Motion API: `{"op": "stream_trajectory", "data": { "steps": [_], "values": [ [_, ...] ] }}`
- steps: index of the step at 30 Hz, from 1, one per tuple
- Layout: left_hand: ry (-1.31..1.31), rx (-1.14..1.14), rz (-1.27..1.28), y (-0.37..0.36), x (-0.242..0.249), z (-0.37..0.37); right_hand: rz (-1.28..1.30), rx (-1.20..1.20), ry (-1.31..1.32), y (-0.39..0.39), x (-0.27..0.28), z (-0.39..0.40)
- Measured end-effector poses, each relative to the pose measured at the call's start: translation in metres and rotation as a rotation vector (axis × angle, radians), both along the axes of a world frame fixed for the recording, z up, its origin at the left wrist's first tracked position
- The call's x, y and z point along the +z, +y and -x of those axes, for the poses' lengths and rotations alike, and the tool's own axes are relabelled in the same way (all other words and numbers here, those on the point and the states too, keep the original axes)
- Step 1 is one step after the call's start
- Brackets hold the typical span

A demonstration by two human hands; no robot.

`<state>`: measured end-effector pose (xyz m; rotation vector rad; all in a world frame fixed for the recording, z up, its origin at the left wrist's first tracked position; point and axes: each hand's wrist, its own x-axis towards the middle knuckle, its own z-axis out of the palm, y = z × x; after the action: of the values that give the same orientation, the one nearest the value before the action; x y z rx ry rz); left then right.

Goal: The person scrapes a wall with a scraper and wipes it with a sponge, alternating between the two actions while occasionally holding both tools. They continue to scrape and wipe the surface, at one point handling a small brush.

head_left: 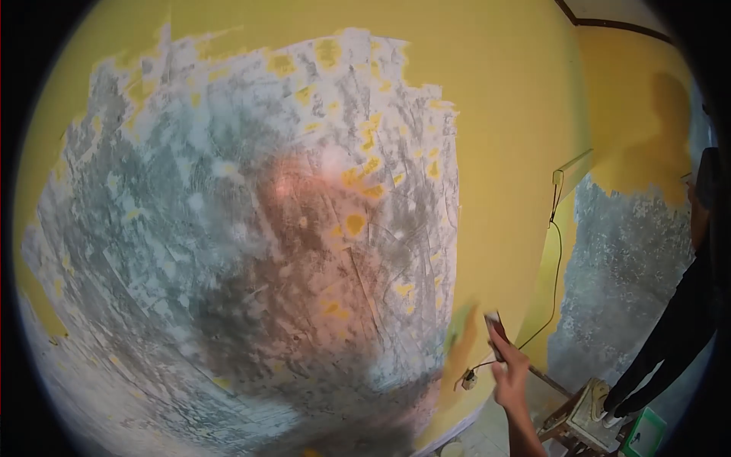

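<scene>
My right hand (pixel 512 375) is at the lower right, its fingers wrapped round the handle of a scraper (pixel 496 335). The scraper's blade end points up, beside the yellow wall (pixel 502 190); whether it touches the wall I cannot tell. To the left spreads a large rough patch (pixel 228 228) of grey and white, dotted with small yellow flecks of paint. My left hand is not in view.
Another person (pixel 670 327) in dark trousers stands on a wooden stool (pixel 582 419) at the right, near a second stripped grey area (pixel 617 259). A green crate (pixel 646 433) is beside the stool. A black cable (pixel 560 259) hangs along the wall to a socket (pixel 469 379).
</scene>
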<state>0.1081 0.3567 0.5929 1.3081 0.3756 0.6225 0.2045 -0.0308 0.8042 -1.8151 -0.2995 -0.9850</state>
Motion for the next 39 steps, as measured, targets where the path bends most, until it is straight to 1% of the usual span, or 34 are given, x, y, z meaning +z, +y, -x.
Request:
{"op": "stream_trajectory", "data": {
  "steps": [1, 2, 3, 5, 6, 8, 10, 12, 13, 14, 15, 16, 17, 18, 19, 22, 23, 24, 25, 26, 28, 29, 32, 33, 34, 35, 36, 37, 39],
  "values": [
    [-0.059, 0.088, 0.001, 0.007, 0.021, -0.008, 0.191, -0.049, -0.062, 0.010, 0.029, -0.006],
    [-0.112, 0.177, 0.000, 0.018, 0.032, -0.008, 0.296, -0.117, -0.138, 0.020, 0.057, -0.014],
    [-0.088, 0.203, -0.166, 0.037, 0.032, -0.009, 0.400, -0.182, -0.212, 0.030, 0.084, -0.025],
    [-0.048, 0.246, -0.500, 0.082, 0.023, -0.025, 0.383, -0.216, -0.370, 0.040, 0.135, -0.055],
    [-0.033, 0.264, -0.665, 0.088, 0.020, -0.028, 0.432, -0.242, -0.413, 0.047, 0.150, -0.066],
    [-0.111, 0.196, -0.495, 0.079, 0.029, -0.026, 0.571, -0.248, -0.549, 0.086, 0.170, -0.074],
    [-0.194, 0.129, -0.325, 0.071, 0.045, -0.027, 0.575, -0.307, -0.618, 0.090, 0.172, -0.082],
    [-0.273, 0.077, -0.148, 0.060, 0.060, -0.027, 0.460, -0.320, -0.626, 0.077, 0.177, -0.097],
    [-0.209, 0.087, -0.111, 0.058, 0.071, -0.023, 0.454, -0.295, -0.602, 0.085, 0.182, -0.084],
    [-0.147, 0.099, -0.076, 0.057, 0.082, -0.020, 0.530, -0.201, -0.603, 0.095, 0.178, -0.075],
    [-0.100, 0.112, -0.030, 0.052, 0.086, -0.023, 0.574, -0.181, -0.657, 0.098, 0.180, -0.076],
    [-0.120, 0.156, -0.071, 0.054, 0.081, -0.026, 0.614, -0.159, -0.701, 0.100, 0.178, -0.076],
    [-0.131, 0.202, -0.116, 0.060, 0.071, -0.028, 0.604, -0.252, -0.665, 0.091, 0.179, -0.078],
    [-0.156, 0.249, -0.155, 0.058, 0.074, -0.031, 0.599, -0.347, -0.641, 0.077, 0.187, -0.085],
    [-0.130, 0.197, -0.104, 0.056, 0.080, -0.029, 0.614, -0.276, -0.706, 0.069, 0.194, -0.092],
    [-0.130, 0.068, -0.123, 0.038, 0.107, -0.019, 0.637, -0.158, -0.710, 0.101, 0.183, -0.069],
    [-0.143, 0.153, -0.098, 0.031, 0.108, -0.019, 0.700, -0.256, -0.667, 0.089, 0.179, -0.072],
    [-0.161, 0.238, -0.070, 0.028, 0.103, -0.022, 0.699, -0.269, -0.713, 0.073, 0.186, -0.080],
    [-0.185, 0.296, -0.047, 0.026, 0.103, -0.026, 0.684, -0.249, -0.659, 0.065, 0.189, -0.078],
    [-0.194, 0.222, -0.065, 0.026, 0.105, -0.026, 0.675, -0.232, -0.608, 0.060, 0.193, -0.076],
    [-0.200, 0.072, -0.118, 0.032, 0.111, -0.019, 0.779, -0.274, -0.654, 0.064, 0.192, -0.072],
    [-0.200, 0.106, -0.108, 0.033, 0.111, -0.021, 0.825, -0.297, -0.684, 0.068, 0.193, -0.072],
    [-0.185, 0.169, -0.078, 0.028, 0.111, -0.027, 0.779, -0.224, -0.637, 0.074, 0.212, -0.070],
    [-0.184, 0.193, -0.065, 0.026, 0.115, -0.026, 0.774, -0.248, -0.657, 0.077, 0.209, -0.071],
    [-0.199, 0.220, -0.047, 0.026, 0.116, -0.028, 0.785, -0.233, -0.616, 0.076, 0.196, -0.069],
    [-0.228, 0.110, -0.066, 0.037, 0.106, -0.027, 0.807, -0.217, -0.598, 0.073, 0.179, -0.066],
    [-0.221, 0.128, -0.051, 0.033, 0.109, -0.029, 0.829, -0.203, -0.587, 0.069, 0.164, -0.062],
    [-0.212, 0.146, -0.038, 0.029, 0.116, -0.029, 0.846, -0.097, -0.513, 0.061, 0.152, -0.057],
    [-0.177, 0.215, 0.019, 0.026, 0.117, -0.029, 0.351, 0.321, -0.117, 0.043, 0.139, -0.038]
  ]
}}
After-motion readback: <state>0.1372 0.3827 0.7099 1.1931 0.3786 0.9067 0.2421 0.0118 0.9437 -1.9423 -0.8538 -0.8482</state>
